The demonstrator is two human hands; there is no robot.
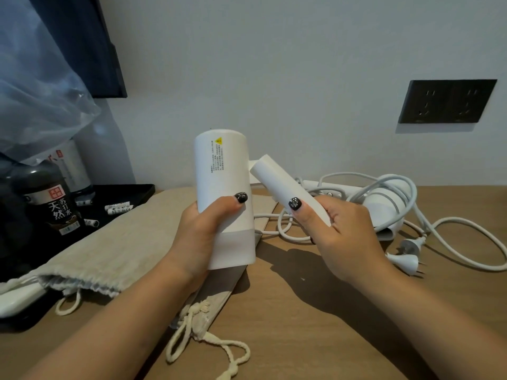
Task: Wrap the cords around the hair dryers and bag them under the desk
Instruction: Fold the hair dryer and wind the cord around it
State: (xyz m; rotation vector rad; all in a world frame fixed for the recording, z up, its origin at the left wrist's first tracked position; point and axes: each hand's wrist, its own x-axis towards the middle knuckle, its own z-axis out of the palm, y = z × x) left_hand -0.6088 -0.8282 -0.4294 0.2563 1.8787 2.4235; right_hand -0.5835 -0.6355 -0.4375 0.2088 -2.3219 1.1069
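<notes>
I see 1 white dryer [223,187] held up above the desk [315,311], its barrel upright with a yellow warning label near the top and a paler band at its lower end; its handle [285,187] angles out to the right. My left hand [203,229] grips the barrel, thumb curled across its front. My right hand [340,231] is wrapped round the handle, thumb lying along it. A 2nd dryer [389,204] lies on the desk behind, loose cord [450,242] looped over it, 2 plugs [406,256] beside it. 2 beige drawstring bags [115,242] lie flat on the desk under my left arm.
</notes>
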